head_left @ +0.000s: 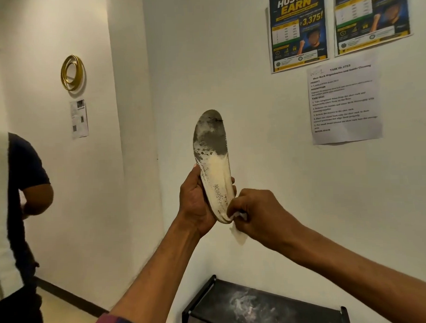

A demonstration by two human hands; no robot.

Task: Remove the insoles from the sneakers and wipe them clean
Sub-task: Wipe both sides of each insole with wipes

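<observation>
Head view: one insole (213, 161) is held up in front of the wall, well above the shoe rack (212, 296).
left hand (196, 203): fingers and thumb curl round the insole's lower half, gripping it from its left edge.
right hand (254, 208): curled, pinching a white wipe (238, 233) against the heel end. The wipe's loose tail hangs down toward the rack.
long axis: pretty much upright, heel at the bottom and toe on top, leaning a touch left.
dirt: grey grime covers the toe half. The heel half looks pale, with "FASHION" printed on it.
what matters next: the grime sits straight up the insole from the right hand, so the wiping probably has to travel upward along its length. The left hand's grip is below the mess, so it shouldn't get in the way.
sneakers: not in view.
also around: another person stands well left of the rack.
</observation>
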